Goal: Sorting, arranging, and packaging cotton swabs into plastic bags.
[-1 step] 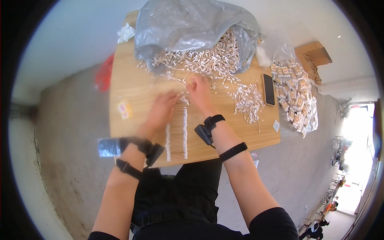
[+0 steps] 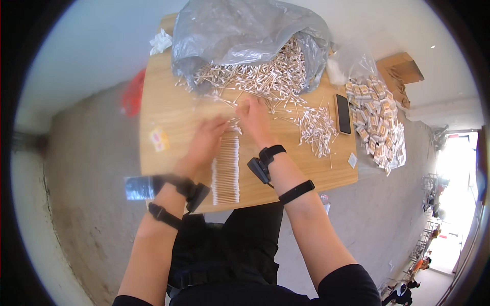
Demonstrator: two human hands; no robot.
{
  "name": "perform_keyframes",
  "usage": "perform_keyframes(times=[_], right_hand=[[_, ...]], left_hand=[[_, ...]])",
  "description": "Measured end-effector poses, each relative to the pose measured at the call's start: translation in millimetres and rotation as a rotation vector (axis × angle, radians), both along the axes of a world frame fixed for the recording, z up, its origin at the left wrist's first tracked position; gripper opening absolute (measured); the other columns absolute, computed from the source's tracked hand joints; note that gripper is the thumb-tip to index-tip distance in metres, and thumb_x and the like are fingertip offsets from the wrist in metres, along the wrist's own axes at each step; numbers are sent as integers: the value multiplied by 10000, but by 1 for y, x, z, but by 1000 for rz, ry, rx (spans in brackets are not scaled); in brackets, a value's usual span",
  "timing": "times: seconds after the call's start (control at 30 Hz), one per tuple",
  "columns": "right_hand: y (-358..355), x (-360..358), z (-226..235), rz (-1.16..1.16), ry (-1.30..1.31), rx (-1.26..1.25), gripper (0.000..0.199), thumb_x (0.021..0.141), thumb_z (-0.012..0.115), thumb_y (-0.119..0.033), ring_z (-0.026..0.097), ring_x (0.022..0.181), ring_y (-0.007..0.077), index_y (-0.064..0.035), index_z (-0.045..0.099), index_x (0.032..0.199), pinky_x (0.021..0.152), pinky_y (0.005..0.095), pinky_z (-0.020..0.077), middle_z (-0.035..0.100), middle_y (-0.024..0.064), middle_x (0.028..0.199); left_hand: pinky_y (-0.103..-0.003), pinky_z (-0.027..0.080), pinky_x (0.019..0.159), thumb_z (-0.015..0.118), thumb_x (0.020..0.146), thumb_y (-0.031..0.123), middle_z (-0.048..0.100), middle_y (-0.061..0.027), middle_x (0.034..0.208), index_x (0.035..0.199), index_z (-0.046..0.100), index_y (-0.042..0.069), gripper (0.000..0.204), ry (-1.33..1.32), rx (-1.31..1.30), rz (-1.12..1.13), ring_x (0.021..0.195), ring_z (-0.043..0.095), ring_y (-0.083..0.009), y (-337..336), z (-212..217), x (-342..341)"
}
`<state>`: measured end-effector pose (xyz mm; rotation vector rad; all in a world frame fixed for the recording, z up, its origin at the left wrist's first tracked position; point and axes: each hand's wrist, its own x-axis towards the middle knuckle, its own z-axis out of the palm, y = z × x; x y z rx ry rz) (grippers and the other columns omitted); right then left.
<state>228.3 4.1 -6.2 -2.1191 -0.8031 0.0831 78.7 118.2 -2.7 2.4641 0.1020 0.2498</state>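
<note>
Cotton swabs with wooden sticks and white tips lie in a long, tidy row on the table before me. At the row's far end, a few loose swabs lie between my hands. My left hand is at the left ends of these swabs, its fingers bent together on them. Just right of them is my right hand, fingers curled into a pinch; whatever is between its fingertips is too small to make out. Beyond both hands, a big heap of swabs spills from a grey plastic bag.
A smaller swab pile and a phone lie on the table to the right. Past its edge, many small packs fill a clear bag, near a cardboard box. A yellowish packet lies left, crumpled tissue far left.
My right hand has shifted very slightly to the left. Otherwise the scene looks the same.
</note>
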Motion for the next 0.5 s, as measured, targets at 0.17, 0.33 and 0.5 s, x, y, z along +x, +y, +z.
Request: perform_keyframes(times=[0.17,0.33,0.5], right_hand=[[-5,5,1,-5,-192,-189,195,750,672,-113,586,883,291,-102,655,944,756,390,482,579,115,908],[-12,2,4,31,-130,-118,193,722,732,-154,576,889,289,-122,671,902,750,392,475,569,83,864],[-8,-2,1,77,-198,-115,159,733,719,-125,567,890,273,-133,693,890,758,368,471,558,77,866]], left_hand=[[-500,237,1111,518,850,1,450,-142,1372,1281,498,27,432,16,-58,-6,1343,341,-318,-1,1,-5],[-497,221,1115,557,860,76,340,-187,1452,1356,390,-19,532,8,-74,190,1377,268,-347,-8,9,-26],[-506,166,1126,603,869,347,204,-221,1507,1431,229,-40,778,155,218,154,1416,165,-351,-41,17,-30]])
